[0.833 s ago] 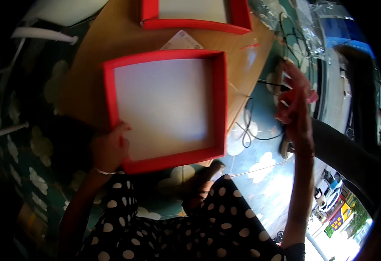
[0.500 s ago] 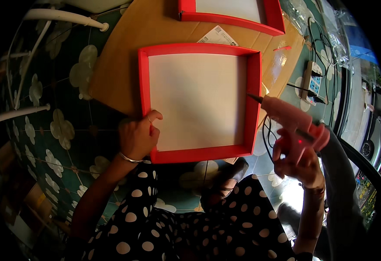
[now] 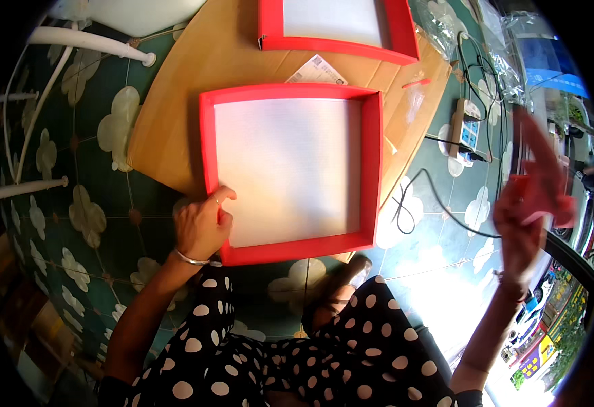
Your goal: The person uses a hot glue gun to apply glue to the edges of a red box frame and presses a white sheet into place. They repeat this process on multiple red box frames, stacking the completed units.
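A shallow red box point(image 3: 297, 252) with a whitish inside lies open side up in front of me. My left hand point(image 3: 200, 227) is closed on its left wall near the close corner, thumb and forefinger over the rim. Off to the right, well apart from the box, my right hand point(image 3: 520, 237) is raised and grips a pink glue gun point(image 3: 547, 193). Motion smears the glue gun, and its nozzle is unclear. From that hand a dark cord point(image 3: 436, 195) loops down over the floor.
Beneath the box is a brown cardboard sheet point(image 3: 168, 129) with a white label point(image 3: 317, 70). A second red box point(image 3: 341, 45) sits at the far side. Right of the cardboard are a power strip point(image 3: 467, 129) with cables and clear plastic wrap point(image 3: 511, 64). White tubes point(image 3: 90, 41) stand at left.
My right hand has swung the glue gun away from the box's right wall, out to the right. My left hand keeps its hold on the rim. The whole view has shifted slightly.
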### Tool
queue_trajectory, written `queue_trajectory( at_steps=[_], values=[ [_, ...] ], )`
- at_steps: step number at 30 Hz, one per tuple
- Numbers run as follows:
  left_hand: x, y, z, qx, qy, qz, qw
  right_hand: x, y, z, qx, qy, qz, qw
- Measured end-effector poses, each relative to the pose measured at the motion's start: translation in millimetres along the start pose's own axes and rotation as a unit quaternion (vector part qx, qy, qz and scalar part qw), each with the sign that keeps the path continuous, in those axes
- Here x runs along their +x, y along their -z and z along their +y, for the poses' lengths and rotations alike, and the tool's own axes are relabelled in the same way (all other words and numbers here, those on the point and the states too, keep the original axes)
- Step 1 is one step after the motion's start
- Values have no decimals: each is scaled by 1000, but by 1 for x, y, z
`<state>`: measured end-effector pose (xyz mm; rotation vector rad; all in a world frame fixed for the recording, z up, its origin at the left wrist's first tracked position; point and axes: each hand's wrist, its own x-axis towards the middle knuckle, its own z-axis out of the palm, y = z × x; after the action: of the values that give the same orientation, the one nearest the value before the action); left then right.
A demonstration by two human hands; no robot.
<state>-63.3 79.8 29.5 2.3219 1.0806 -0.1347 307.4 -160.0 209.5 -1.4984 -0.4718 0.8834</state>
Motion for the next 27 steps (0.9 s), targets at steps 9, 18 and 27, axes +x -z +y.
queue_trajectory(
  at_steps=[9, 18, 27],
  values=[
    [11, 21, -35, 19, 47, 35, 998, 51, 58, 53, -707, 131, 27, 694],
    [4, 36, -57, -35, 46, 62, 996, 109, 25, 107, -737, 175, 73, 649],
    [-17, 98, -45, -51, -12, 144, 988, 108, -41, 146, -714, 227, -20, 662]
  ],
)
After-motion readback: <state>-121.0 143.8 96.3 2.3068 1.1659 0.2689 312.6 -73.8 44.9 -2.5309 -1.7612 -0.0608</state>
